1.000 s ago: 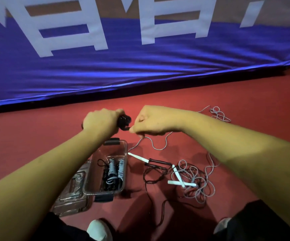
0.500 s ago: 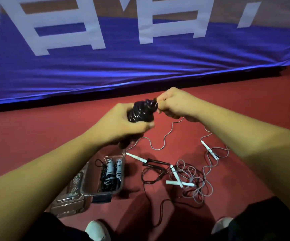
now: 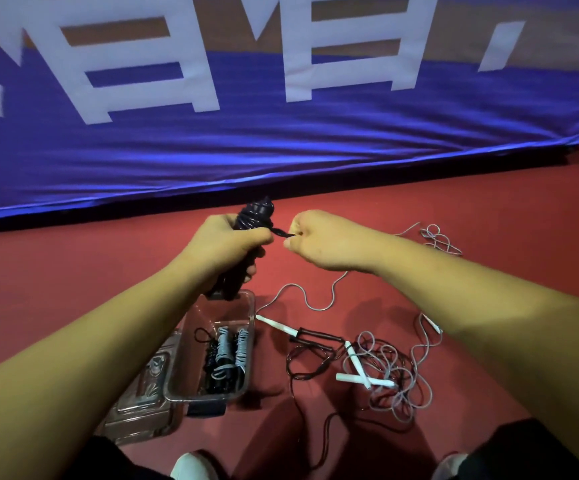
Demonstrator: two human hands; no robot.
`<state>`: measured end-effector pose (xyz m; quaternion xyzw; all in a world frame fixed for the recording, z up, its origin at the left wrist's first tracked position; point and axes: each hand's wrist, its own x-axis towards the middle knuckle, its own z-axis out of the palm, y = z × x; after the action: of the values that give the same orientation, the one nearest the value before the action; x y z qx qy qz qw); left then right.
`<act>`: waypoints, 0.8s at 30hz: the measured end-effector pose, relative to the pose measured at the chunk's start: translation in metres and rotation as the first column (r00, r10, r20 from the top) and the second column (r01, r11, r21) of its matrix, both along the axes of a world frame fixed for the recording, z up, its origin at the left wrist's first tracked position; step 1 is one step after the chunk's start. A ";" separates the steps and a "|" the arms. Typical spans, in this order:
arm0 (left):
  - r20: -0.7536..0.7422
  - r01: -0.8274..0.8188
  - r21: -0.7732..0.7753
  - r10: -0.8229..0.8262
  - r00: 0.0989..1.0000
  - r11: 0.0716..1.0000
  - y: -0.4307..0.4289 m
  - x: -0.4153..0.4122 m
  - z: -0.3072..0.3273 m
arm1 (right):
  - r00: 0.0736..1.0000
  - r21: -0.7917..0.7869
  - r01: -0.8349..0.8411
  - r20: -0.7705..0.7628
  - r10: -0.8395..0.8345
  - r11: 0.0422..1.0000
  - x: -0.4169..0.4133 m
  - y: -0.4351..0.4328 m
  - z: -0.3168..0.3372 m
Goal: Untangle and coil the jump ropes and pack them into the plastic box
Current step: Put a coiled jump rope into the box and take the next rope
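**Black jump rope (image 3: 254, 216), wound into a bundle and held above the red floor (image 3: 73, 289).**
The bundle is clamped in the curled fingers of the left hand (image 3: 225, 244), and its free tail is pinched by the right hand (image 3: 322, 237). Were the pinch slackened, the wraps could spring loose. The partly filled plastic box (image 3: 208, 397) lies below, hemmed on its right by tangled ropes (image 3: 390, 370); open floor is left farther off.

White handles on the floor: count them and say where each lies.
4. One white handle beside the plastic box, two crossed in the grey tangle, one by the right forearm. Others may be hidden.
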<state>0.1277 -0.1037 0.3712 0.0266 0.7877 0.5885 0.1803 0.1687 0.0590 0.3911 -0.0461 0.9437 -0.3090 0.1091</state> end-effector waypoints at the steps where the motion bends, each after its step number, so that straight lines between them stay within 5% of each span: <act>1: -0.036 -0.003 -0.034 0.002 0.999 0.999 0.001 -0.001 -0.002 | 0.998 0.070 -0.029 -0.062 0.033 0.997 0.001 -0.002 0.001; 6: -0.036 0.132 -0.276 -0.147 0.988 0.952 -0.002 -0.003 -0.005 | 0.960 0.318 -0.139 -0.188 0.207 0.938 0.011 0.003 -0.003; 8: -0.190 0.117 -0.464 -0.228 0.955 0.878 -0.005 -0.003 -0.005 | 0.933 0.405 -0.127 -0.260 0.247 0.906 0.014 0.006 -0.004; 15: -0.500 -0.068 -0.710 -0.434 0.750 0.701 -0.007 -0.003 0.001 | 0.887 0.453 -0.073 -0.379 0.266 0.889 0.013 0.010 -0.003; 19: -0.427 -0.198 -0.883 -0.556 0.713 0.425 -0.002 0.005 0.002 | 0.855 0.480 -0.064 -0.426 0.296 0.875 0.010 0.007 -0.003; 24: -0.165 0.144 -0.936 -0.760 0.628 0.322 -0.010 0.000 0.001 | 0.776 0.536 -0.196 -0.427 0.464 0.821 0.010 0.002 -0.004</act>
<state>0.1273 -0.1136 0.3724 0.3490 0.9334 -0.0125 0.0821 0.1785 0.0605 0.3871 -0.2740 0.9563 -0.0247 -0.0992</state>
